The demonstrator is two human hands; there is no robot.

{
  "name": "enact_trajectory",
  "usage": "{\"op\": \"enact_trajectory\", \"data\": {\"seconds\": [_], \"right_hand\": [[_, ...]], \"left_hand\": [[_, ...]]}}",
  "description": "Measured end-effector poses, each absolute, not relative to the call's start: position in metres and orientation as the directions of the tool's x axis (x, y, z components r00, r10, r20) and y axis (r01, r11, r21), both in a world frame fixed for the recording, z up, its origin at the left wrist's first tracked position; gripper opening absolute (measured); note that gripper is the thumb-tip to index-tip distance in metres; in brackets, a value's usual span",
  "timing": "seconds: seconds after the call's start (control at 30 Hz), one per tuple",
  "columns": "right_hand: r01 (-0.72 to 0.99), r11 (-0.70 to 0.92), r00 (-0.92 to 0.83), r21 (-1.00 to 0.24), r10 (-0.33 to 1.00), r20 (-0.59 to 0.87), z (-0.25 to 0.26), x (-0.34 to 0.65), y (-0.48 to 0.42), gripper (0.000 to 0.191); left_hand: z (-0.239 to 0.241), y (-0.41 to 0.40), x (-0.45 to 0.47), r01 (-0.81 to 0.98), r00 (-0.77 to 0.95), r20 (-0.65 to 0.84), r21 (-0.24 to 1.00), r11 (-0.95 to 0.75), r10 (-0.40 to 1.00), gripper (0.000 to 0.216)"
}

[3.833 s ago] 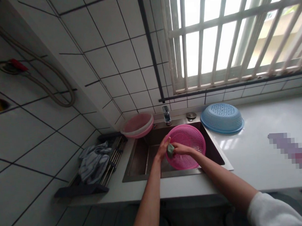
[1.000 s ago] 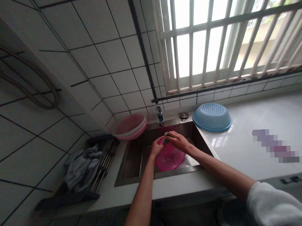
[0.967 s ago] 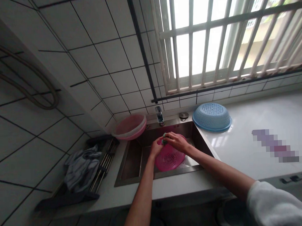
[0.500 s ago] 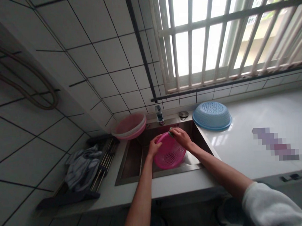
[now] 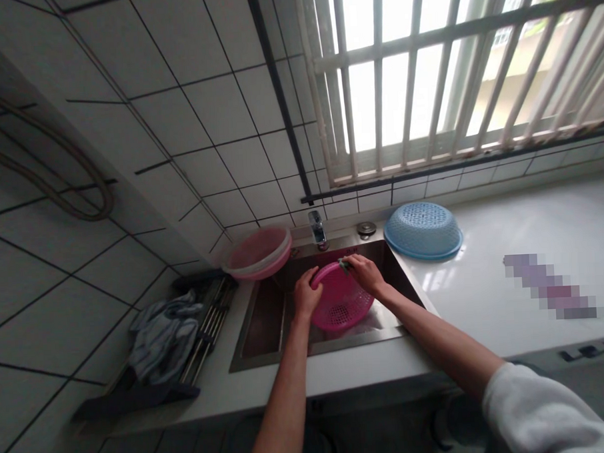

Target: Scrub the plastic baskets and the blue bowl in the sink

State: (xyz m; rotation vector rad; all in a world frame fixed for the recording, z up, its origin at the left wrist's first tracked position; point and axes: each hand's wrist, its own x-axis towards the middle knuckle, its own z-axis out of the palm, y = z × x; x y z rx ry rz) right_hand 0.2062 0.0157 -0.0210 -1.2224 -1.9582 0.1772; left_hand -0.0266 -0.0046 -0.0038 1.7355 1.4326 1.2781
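A bright pink perforated colander (image 5: 341, 305) is tilted over the steel sink (image 5: 266, 321). My left hand (image 5: 305, 294) grips its left rim, fingers wrapped round the edge. My right hand (image 5: 365, 274) is closed on a small green scouring pad (image 5: 342, 265) and presses it against the colander's far rim. Both forearms reach in from the lower edge of the view.
A pale pink bowl (image 5: 259, 251) sits at the sink's back left corner, the tap (image 5: 317, 228) behind the sink. A blue colander (image 5: 422, 230) lies upside down on the white counter (image 5: 490, 298). A grey cloth (image 5: 159, 336) lies on a dark drying rack at the left.
The colander was turned in my hands: it went from facing me to lying lower and flatter in the sink. My right hand with the pad moved from its inside to the far rim.
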Motion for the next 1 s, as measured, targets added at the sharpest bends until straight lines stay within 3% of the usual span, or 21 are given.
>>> {"op": "enact_trajectory", "data": {"seconds": [0.1,0.27,0.5,0.6,0.73,0.83,1.0], "right_hand": [[0.692,0.564,-0.272,-0.450,0.782,0.561,-0.023,0.191,0.012,0.030],[0.654,0.626,-0.344,-0.425,0.746,0.570,-0.020,0.177,0.013,0.030],[0.740,0.426,-0.182,-0.520,0.872,0.455,-0.015,0.198,0.024,0.023],[0.707,0.453,-0.169,-0.543,0.854,0.492,-0.017,0.187,0.016,0.027],[0.590,0.644,-0.321,-0.488,0.741,0.590,-0.017,0.167,0.009,0.027],[0.572,0.637,-0.298,-0.516,0.748,0.593,-0.017,0.174,0.014,0.023],[0.642,0.435,-0.072,-0.631,0.854,0.516,-0.022,0.205,0.022,0.019]], "left_hand": [[0.001,-0.012,-0.014,0.475,0.041,0.398,0.799,-0.368,0.916,0.049],[0.007,-0.013,-0.012,0.533,0.015,0.362,0.786,-0.313,0.932,0.032],[0.009,-0.012,-0.030,0.597,-0.189,0.385,0.775,-0.205,0.904,0.030],[0.007,-0.011,-0.020,0.580,-0.084,0.386,0.769,-0.269,0.919,0.028],[0.005,-0.011,-0.007,0.549,0.075,0.371,0.759,-0.349,0.925,0.027],[0.005,-0.012,-0.015,0.631,-0.032,0.355,0.732,-0.257,0.934,0.028],[0.004,-0.011,-0.035,0.664,-0.270,0.362,0.741,-0.100,0.892,0.034]]}}
